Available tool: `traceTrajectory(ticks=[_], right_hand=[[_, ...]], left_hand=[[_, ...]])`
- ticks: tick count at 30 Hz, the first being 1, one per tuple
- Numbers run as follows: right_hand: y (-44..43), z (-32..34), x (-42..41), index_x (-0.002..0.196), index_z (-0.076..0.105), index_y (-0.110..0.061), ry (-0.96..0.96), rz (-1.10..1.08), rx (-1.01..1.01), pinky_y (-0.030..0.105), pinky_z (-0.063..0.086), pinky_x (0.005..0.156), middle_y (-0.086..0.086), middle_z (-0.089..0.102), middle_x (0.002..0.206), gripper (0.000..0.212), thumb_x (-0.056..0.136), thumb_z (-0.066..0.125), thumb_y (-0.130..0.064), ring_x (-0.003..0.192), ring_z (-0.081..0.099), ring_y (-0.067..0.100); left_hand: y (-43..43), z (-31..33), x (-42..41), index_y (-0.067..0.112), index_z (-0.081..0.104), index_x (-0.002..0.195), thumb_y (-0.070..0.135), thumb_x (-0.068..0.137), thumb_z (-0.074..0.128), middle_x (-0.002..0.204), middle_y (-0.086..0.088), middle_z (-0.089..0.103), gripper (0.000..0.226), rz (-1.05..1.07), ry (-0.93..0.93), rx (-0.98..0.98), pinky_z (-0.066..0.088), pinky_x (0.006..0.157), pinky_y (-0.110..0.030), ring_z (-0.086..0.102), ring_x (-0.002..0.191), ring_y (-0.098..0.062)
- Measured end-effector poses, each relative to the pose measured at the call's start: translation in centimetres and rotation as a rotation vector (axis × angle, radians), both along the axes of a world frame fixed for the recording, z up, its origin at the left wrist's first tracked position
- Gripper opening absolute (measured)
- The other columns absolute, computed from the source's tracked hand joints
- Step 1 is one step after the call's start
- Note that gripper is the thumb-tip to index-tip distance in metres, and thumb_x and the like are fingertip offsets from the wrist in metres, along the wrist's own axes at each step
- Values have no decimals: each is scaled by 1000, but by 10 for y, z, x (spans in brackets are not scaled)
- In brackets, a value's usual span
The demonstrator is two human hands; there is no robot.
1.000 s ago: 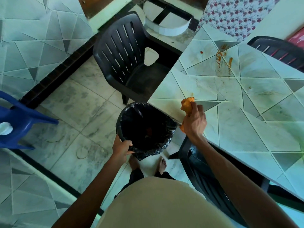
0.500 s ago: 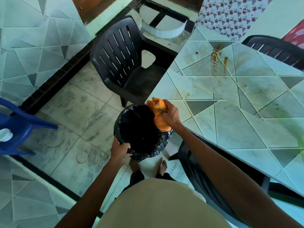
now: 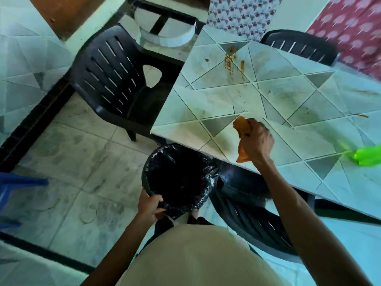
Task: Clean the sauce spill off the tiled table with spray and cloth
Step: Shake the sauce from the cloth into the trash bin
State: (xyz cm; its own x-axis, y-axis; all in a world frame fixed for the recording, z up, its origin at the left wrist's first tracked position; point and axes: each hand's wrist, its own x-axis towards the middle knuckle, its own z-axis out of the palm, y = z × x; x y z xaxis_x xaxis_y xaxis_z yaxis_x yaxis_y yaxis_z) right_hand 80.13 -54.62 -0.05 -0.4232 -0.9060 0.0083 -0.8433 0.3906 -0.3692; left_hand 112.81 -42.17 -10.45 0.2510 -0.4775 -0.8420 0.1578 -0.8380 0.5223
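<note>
Orange cloth (image 3: 240, 126) bunched tight in right grip (image 3: 256, 141) above the tiled surface (image 3: 278, 96); left grip (image 3: 149, 205) curled round black bin (image 3: 207, 172) rim; green spray bottle (image 3: 369, 156) nearby.

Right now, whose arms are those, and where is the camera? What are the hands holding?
Those arms belong to a person, not a machine. The camera sits on their head and looks down. The right hand grips a crumpled orange cloth over the near edge of the tiled table. The left hand holds the rim of a black bag-lined bin beside the table. On the table lie orange-red sauce streaks, far from the hands, and a green spray bottle at the picture's right edge.
</note>
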Motion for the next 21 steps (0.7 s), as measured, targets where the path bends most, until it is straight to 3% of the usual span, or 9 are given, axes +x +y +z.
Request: traceTrajectory(ticks=[3, 8, 11, 17, 21], right_hand=[[-3, -19, -47, 124, 60, -13, 128, -138, 50, 39, 38, 70, 18, 62, 111, 43, 82, 57, -2, 97, 62, 42], [-21, -56, -72, 117, 63, -14, 15, -109, 192, 42, 46, 75, 20, 65, 112, 27, 93, 55, -24, 100, 64, 41], [-33, -68, -34, 125, 60, -13, -110, -4, 181, 47, 51, 83, 17, 63, 123, 34, 92, 51, -13, 105, 64, 41], [-40, -62, 52, 136, 56, -24, -194, 337, 260, 45, 52, 88, 8, 57, 136, 46, 90, 58, -22, 113, 61, 36], [-19, -62, 78, 135, 58, -29, -241, 565, 291, 43, 52, 90, 4, 61, 134, 53, 85, 60, -11, 114, 62, 32]], left_hand=[[5, -1, -14, 20, 43, 138, -15, 80, 51, 125, -16, 52, 68, -16, -15, -4, 56, 69, -41, 56, 110, -39], [7, 4, -30, 21, 46, 129, -17, 80, 49, 119, -14, 52, 61, 5, -34, -17, 55, 65, -40, 55, 108, -37], [8, 4, -34, 23, 47, 125, -17, 80, 49, 118, -14, 52, 60, 23, -36, -20, 54, 59, -36, 55, 108, -37], [9, 0, -34, 21, 43, 140, -17, 79, 51, 128, -16, 52, 72, 28, -88, -43, 57, 69, -41, 56, 113, -41], [8, 2, -32, 21, 43, 141, -17, 81, 51, 126, -13, 51, 71, 29, -106, -57, 57, 76, -44, 56, 109, -38]])
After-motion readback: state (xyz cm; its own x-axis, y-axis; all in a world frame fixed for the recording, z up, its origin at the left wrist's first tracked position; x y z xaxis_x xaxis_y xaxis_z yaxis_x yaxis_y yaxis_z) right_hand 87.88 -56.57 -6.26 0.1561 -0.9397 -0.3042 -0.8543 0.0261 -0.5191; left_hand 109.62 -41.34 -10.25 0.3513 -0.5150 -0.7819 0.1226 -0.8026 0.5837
